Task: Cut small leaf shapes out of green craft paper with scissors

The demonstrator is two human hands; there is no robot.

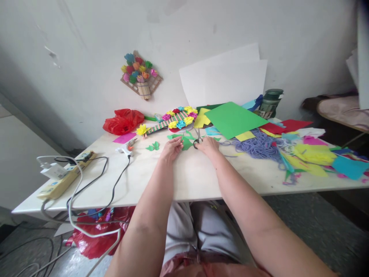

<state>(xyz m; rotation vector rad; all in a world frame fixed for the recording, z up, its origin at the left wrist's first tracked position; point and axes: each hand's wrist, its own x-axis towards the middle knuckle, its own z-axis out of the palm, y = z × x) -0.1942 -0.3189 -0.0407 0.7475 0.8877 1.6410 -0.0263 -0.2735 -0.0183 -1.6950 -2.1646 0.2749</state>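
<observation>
My left hand (172, 148) rests on the white table (190, 181), fingers pinched on a piece of green paper (186, 143). My right hand (208, 145) grips the black handles of a pair of scissors (197, 137), whose blades point away toward the green paper. Small cut green leaf shapes (153, 146) lie just left of my left hand. Behind the hands lies a woven paper craft (175, 117) edged with coloured paper flowers.
A large green sheet (233, 119), coloured paper scraps and purple yarn (259, 144) cover the right side. A red plastic bag (122, 121) and a pink sheet (124, 137) lie far left. A power strip (65, 175) with cables sits near the left edge. White boards (227, 77) lean on the wall.
</observation>
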